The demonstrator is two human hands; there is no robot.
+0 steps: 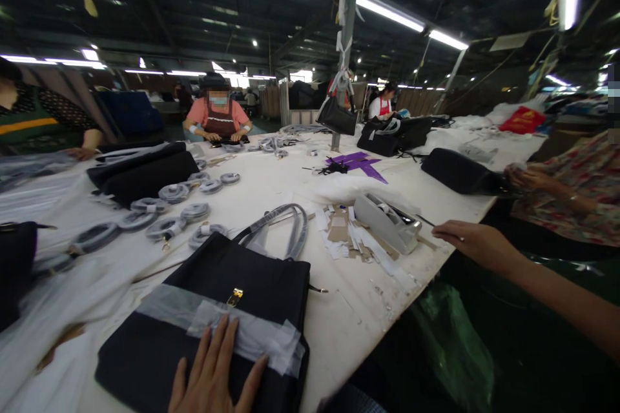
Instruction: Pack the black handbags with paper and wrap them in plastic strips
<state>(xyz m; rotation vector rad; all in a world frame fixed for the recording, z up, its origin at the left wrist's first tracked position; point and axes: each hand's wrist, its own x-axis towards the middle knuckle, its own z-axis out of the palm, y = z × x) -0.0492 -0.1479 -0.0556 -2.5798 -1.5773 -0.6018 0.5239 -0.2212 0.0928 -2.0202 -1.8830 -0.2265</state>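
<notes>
My left hand [213, 371] lies flat with fingers stretched out on a black handbag [227, 297] at the near edge of the white table [271, 187]. A band of clear plastic film [252, 332] wraps the bag below its gold clasp [235, 297], and my fingertips rest on that film. The bag's grey handles [290, 222] lie on the table beyond it. My right hand [472, 240] reaches to the table's right edge, fingers drawn together in a pinch beside a grey tape dispenser [387, 219]. What it pinches is too small to name.
Paper and cardboard scraps [346, 235] lie by the dispenser. Coiled grey straps [169, 206] and black bags [140, 171] cover the left side; more bags [458, 171] and purple strips [358, 161] lie farther off. A co-worker's hands [527, 177] work at right; other people sit at the far end.
</notes>
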